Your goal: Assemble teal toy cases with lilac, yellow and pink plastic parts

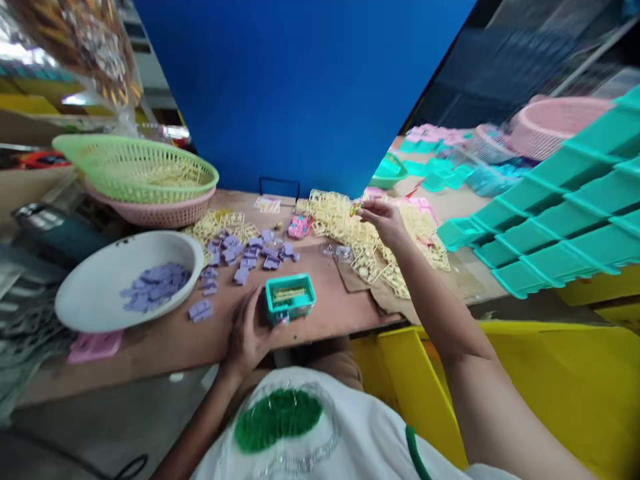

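A small teal box (291, 311) with cream pieces inside stands near the table's front edge, and my left hand (249, 332) is wrapped round its left side and front. My right hand (383, 219) is raised over a heap of cream plastic frames (333, 217), its fingers pinched on a small colourful piece (355, 209) too small to make out. Lilac plastic pieces (243, 257) lie scattered behind and left of the box. Beyond it sit a pink and blue packet (299, 227) and small clear parts (343, 253).
A white bowl (95, 283) of lilac pieces and stacked green and pink baskets (135, 175) stand left. A blue panel (305, 93) rises behind the table. Stacked teal trays (560, 220) fill the right side, above yellow bins (555, 373).
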### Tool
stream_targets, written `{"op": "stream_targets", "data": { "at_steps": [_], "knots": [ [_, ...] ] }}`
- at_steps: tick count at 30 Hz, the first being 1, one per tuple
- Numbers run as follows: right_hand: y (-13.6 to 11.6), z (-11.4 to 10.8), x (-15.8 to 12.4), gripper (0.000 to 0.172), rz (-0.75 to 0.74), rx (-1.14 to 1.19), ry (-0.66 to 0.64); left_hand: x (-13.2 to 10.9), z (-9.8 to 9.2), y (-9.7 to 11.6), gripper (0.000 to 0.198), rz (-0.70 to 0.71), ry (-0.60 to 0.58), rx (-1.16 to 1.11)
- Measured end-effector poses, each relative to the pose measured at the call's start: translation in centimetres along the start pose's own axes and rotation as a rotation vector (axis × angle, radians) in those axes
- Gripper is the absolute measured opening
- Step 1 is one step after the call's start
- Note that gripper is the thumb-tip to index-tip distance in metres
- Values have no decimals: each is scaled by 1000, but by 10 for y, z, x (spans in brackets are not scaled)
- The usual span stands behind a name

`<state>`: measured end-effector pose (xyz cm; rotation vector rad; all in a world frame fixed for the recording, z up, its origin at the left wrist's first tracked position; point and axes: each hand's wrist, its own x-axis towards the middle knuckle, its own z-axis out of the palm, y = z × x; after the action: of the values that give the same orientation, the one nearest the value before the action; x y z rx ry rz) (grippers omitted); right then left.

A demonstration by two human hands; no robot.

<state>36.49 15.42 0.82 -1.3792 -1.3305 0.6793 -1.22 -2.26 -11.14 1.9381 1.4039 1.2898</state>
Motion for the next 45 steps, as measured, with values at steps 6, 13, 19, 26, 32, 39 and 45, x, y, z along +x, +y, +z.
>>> {"op": "stream_targets", "data": {
  "at_steps": [6, 13, 19, 26, 32, 39, 45],
  "knots": [
    [-47, 65, -86, 25, -426, -54, -485, 3, -3, 3, 85, 95, -48, 11],
    [-64, 88, -120, 25, -767, -310, -545, 25, -12, 15, 67, -53, -33, -218],
    [-65, 81, -122, 18, -773, -298, -492, 85, -30, 38, 55, 33, -403, -121],
    [-65, 73, -128, 17, -685, -303, -462, 123, -33, 58, 62, -8, -741, 192],
    [-55, 74, -130, 19, -642, -310, -445, 128, -26, 59, 43, -75, -674, 332],
    [-47, 90, -136, 26, -764, -468, -599, 127, -20, 42, 38, -57, -617, 256],
    [-40, 97, -139, 26, -793, -540, -656, 117, -23, 23, 40, -61, -555, -70]
  ]
}}
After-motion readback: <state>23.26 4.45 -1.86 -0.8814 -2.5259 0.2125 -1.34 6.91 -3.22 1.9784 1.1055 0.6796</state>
